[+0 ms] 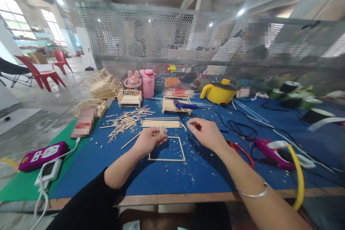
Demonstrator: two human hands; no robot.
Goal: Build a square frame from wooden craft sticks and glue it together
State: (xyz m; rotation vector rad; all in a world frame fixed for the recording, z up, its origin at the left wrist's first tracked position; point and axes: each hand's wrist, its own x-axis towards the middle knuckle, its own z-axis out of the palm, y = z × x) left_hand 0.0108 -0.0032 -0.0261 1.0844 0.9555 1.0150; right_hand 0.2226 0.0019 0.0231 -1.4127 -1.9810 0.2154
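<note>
My left hand (153, 139) is closed around a short wooden stick (161, 126) that points upward, above the left part of a rectangular stick frame (167, 159) lying on the blue table mat. To the right of that frame, my right hand (202, 131) hovers with its thumb and index finger bent close together; whether something tiny is between the fingertips cannot be made out. Behind both hands lies a row of long parallel sticks (161, 123). A scattered pile of shorter sticks (125, 124) spreads to the left of the row.
Behind the sticks, a blue glue gun (185, 105) rests on a small wooden bed model (168, 105). A yellow pot (219, 91) and pink jug (148, 83) stand farther back. Red pliers (242, 153), cables and a purple device (275, 152) lie right; a phone (84, 120) lies left.
</note>
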